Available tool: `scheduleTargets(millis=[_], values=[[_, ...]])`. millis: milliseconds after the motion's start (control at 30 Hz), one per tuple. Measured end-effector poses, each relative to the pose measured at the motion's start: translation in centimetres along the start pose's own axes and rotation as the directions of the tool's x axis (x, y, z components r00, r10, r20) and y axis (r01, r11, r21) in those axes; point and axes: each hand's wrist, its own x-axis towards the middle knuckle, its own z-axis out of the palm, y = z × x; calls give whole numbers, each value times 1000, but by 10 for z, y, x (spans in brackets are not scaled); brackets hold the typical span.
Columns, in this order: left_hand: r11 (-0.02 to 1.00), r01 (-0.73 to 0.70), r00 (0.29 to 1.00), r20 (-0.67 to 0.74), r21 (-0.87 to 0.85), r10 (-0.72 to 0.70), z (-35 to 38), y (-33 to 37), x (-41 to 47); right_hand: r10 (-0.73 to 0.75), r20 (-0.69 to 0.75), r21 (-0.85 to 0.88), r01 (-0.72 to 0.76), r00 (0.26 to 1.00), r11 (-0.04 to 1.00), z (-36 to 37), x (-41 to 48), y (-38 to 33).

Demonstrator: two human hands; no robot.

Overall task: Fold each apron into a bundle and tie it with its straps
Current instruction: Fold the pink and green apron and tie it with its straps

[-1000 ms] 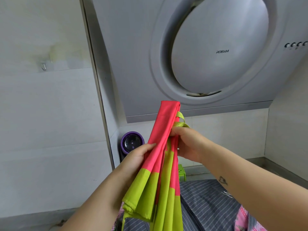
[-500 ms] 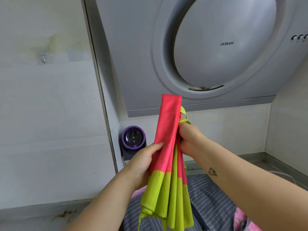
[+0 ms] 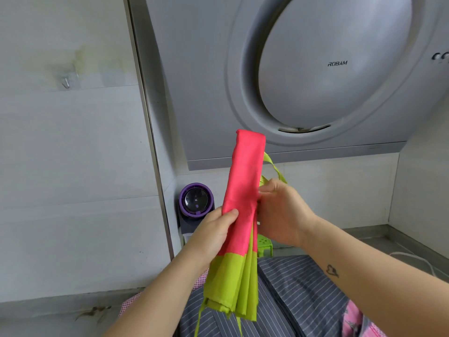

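Apron (image 3: 243, 181): pink above, lime below, folded into a long narrow strip; held upright in the air in front of the range hood (image 3: 194, 93), above the desk (image 3: 364, 237).
Left hand (image 3: 213, 232): grips the strip's left edge at mid-height; fingers (image 3: 232, 212) curled round the cloth, thumb pressed on the pink front.
Right hand (image 3: 281, 215): on the strip's right edge, slightly higher than the left; fingers (image 3: 267, 188) bunched together, pinching the folded layers.
Strap (image 3: 273, 166): lime loop rising behind the right hand; exact hold on it cannot be told.
Lower end: lime layers fan out loosely, thin lime tails hang beneath.
Striped cloth (image 3: 303, 288): grey, lying on the desk beneath the apron.
Corner: purple-ringed device (image 3: 196, 199), just beside a small green block (image 3: 266, 248).
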Motion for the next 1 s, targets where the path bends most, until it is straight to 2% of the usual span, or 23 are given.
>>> scheduleTargets(millis=[100, 267, 400, 567, 667, 733, 800, 900, 933, 1000], values=[[998, -17, 999, 35, 62, 15, 2, 0, 2, -54, -63, -70, 49, 997, 996, 1, 3, 6], [986, -75, 993, 98, 148, 61, 5, -6, -6, -175, -266, 31, 189, 948, 981, 3, 10, -6], [965, -112, 989, 123, 239, 85, 8, -19, -11, -125, -390, 138, 191, 912, 972, -2, 14, -15], [904, -199, 977, 147, 379, 153, 9, -23, -17, -116, -391, 148, 187, 913, 971, -3, 18, -18], [905, -260, 963, 161, 336, 216, 5, -22, -18, -190, -328, 48, 217, 926, 975, -10, 17, -15], [919, -293, 954, 150, 265, 260, 1, -18, -20, -215, -241, -105, 195, 946, 975, -15, 13, -15], [931, -305, 946, 180, 200, 271, -2, -16, -20, -272, -193, -300, 207, 943, 931, -20, 10, -16], [965, -243, 945, 250, 102, 211, -1, -15, -22, -446, -219, -552, 267, 868, 790, -20, 8, -14], [979, -197, 950, 257, 58, 177, 0, -14, -22, -500, -228, -594, 288, 835, 751, -22, 9, -12], [993, -108, 952, 283, -38, 115, 0, -14, -23, -540, -250, -585, 319, 803, 746, -24, 10, -9]])
